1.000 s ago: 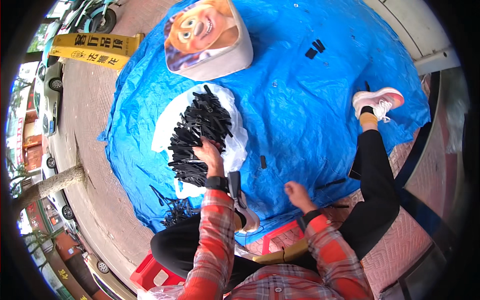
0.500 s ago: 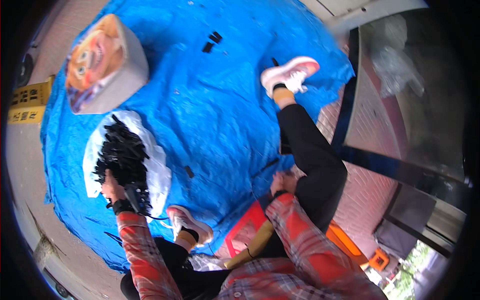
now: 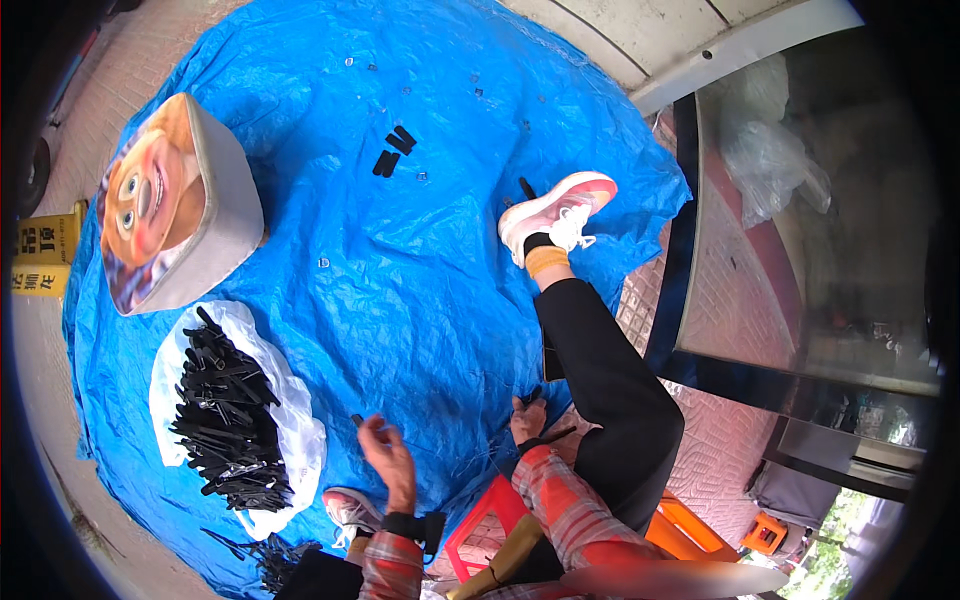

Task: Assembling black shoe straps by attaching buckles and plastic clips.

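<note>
My left hand hovers over the blue sheet, right of the bag, with curled fingers. At their tips a small black strip shows, apparently pinched, mostly covered. By my bent right knee, my right hand is closed around a short black piece that sticks out past the thumb. An open white plastic bag full of black strips lies to the left. Farther off, several short black strips lie together on the sheet.
A box-shaped stool with a cartoon face stands behind the bag. More black strips are heaped below it. My shoes rest on the blue sheet. A red plastic stool is near me; a dark-framed glass panel stands right.
My left hand has come out of the bag and moved right, toward my right hand. The right hand now shows a black piece in its grip. The view has shifted, so the sheet appears lower.
</note>
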The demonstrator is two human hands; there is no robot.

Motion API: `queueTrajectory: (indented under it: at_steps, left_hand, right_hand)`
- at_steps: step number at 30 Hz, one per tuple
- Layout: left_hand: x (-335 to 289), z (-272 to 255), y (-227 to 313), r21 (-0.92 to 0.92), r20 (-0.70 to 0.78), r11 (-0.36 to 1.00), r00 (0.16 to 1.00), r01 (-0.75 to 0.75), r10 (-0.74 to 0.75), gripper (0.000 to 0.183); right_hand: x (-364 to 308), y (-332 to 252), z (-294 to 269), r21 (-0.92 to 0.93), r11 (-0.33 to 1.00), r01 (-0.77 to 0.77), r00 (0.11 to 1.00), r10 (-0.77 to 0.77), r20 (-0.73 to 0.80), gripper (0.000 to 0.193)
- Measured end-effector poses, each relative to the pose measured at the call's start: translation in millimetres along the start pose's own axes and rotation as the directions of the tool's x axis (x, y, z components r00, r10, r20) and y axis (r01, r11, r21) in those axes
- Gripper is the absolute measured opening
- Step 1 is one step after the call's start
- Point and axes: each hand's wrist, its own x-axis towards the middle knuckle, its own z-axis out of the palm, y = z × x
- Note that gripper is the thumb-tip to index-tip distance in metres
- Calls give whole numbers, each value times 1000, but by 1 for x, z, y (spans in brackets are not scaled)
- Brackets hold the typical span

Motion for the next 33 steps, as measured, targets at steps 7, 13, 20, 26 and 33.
queueTrajectory:
  at_steps: [7,13,20,26,33]
  left_hand:
    - [-15,30,37,92,379,971,910,-221,171,43]
    - [6,29,-8,-138,630,863,716,485,-302,31]
    - [19,-17,-24,-328,129,824,886,463,-446,27]
    - [35,-38,-42,-478,-190,791,835,382,-517,48]
    - [42,-71,-24,-445,-105,810,876,382,-471,45]
  right_hand:
    - [-87,-95,-26,208,711,671,716,-695,65,16]
    - [-121,-115,-35,519,788,330,632,-593,498,24]
    - [-105,-53,-39,354,893,280,956,-224,-191,9]
    - [-30,73,-33,513,801,309,855,4,-519,13]
    - [-211,184,-109,108,978,178,881,-110,-461,14]
